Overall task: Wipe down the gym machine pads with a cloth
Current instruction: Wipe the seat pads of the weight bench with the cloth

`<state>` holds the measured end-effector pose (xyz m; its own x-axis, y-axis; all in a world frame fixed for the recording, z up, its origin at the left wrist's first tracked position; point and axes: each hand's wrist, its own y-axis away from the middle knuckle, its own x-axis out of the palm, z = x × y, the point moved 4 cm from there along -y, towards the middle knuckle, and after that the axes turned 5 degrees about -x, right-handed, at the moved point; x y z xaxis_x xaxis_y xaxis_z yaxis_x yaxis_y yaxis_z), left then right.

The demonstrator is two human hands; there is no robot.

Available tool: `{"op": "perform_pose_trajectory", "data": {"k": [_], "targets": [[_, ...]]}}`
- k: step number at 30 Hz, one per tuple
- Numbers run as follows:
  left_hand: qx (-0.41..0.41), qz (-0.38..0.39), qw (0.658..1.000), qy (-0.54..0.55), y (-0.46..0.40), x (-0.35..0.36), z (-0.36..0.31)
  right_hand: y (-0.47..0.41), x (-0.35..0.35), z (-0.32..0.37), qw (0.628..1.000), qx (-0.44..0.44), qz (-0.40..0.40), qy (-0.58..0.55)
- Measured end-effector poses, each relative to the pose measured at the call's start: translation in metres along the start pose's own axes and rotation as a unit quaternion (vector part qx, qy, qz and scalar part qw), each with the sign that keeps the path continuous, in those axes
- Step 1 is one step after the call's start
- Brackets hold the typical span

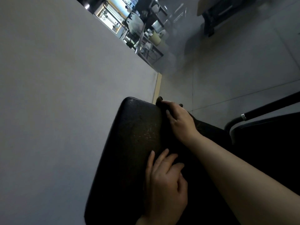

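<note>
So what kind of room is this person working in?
Probably a gym or workout room, dimly lit: both hands rest on a black padded machine pad, a black metal frame tube runs beside it, and the floor is large grey tiles.

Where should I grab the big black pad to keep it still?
Take its long rounded edge, coming from the side where the left hand rests. The pad is broad and flat on top, so nothing there can be pinched, but fingers can likely curl over that edge. The right hand holds the dark cloth at the far end, so stay nearer.
</note>
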<state>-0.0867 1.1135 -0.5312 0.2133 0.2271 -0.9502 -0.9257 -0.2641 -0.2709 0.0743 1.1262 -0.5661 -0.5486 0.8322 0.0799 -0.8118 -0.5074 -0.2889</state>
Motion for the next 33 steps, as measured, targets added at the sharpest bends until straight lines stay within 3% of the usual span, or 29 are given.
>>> {"op": "perform_pose_trajectory", "data": {"k": [3,12,16,22,25,27,29,31,32,33], "targets": [[0.002,-0.038,0.998,0.053,0.002,-0.009,0.005,-0.007,0.015,0.029,0.999,-0.044,0.005,-0.001],[0.02,0.046,0.997,0.058,0.009,-0.029,0.013,-0.015,0.048,0.089,0.988,-0.145,0.047,0.002],[0.037,-0.065,0.99,0.117,0.009,-0.07,0.019,-0.01,0.072,0.106,0.963,-0.245,0.092,0.068],[0.04,-0.244,0.955,0.165,-0.028,-0.137,0.029,0.015,0.072,0.106,0.942,-0.281,0.118,0.139],[0.002,-0.287,0.937,0.198,-0.051,-0.148,0.037,0.033,0.076,0.107,0.931,-0.289,0.155,0.163],[-0.078,-0.28,0.928,0.233,-0.06,-0.146,0.042,0.042,0.076,0.109,0.951,-0.247,0.169,0.072],[-0.195,-0.219,0.918,0.266,-0.067,-0.134,0.044,0.044,0.064,0.114,0.963,-0.092,0.152,-0.201],[-0.261,-0.122,0.93,0.229,-0.072,-0.115,0.043,0.043,0.048,0.112,0.885,0.059,0.091,-0.453],[-0.258,-0.08,0.948,0.169,-0.075,-0.106,0.044,0.043,0.044,0.109,0.859,0.103,0.053,-0.498],[-0.246,-0.033,0.964,0.092,-0.077,-0.099,0.044,0.044,0.04,0.106,0.864,0.114,0.019,-0.491]]}}
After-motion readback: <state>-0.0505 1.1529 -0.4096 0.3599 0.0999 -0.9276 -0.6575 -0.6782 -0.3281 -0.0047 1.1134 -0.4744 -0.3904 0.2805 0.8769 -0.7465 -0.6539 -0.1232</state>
